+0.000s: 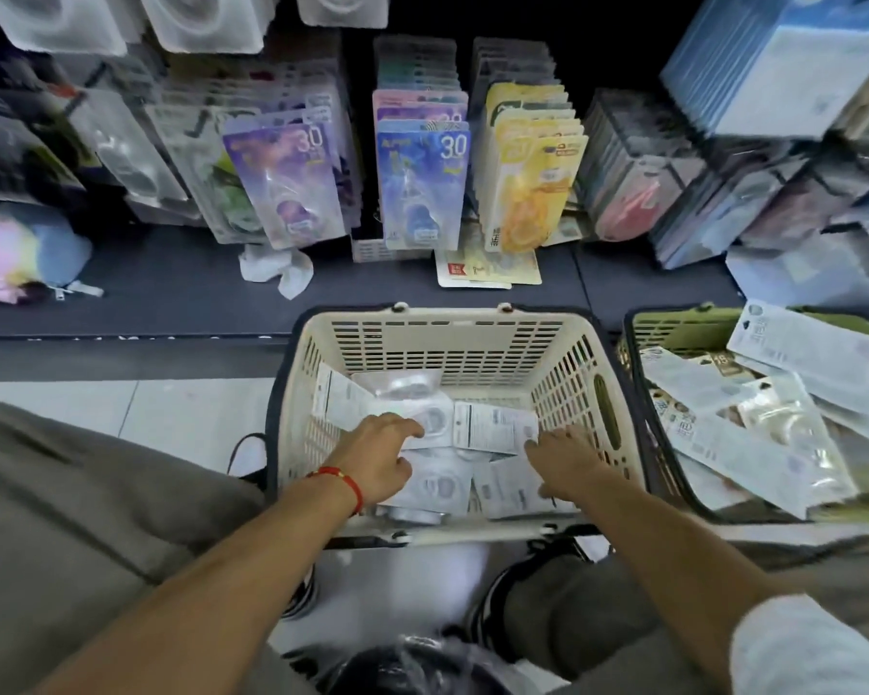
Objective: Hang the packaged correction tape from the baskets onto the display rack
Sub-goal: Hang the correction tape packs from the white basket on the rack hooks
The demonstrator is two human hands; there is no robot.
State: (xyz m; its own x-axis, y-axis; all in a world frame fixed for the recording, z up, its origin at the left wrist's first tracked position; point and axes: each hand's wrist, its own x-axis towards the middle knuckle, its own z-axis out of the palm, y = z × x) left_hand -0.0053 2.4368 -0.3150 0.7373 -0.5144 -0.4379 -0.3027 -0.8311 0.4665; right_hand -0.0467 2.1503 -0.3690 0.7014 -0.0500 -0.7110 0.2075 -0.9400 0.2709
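A cream basket stands on the floor in front of me with several white correction tape packs lying loose in its bottom. My left hand, with a red string at the wrist, reaches in and lies on the packs with fingers stretched forward. My right hand is in the basket too, its fingers spread over the packs on the right side. The display rack behind the basket carries rows of hung packs in purple, blue and yellow.
A green basket full of larger white packets stands at the right. A dark shelf ledge below the rack holds a crumpled white paper, a loose card and a pastel pouch. My knees flank the cream basket.
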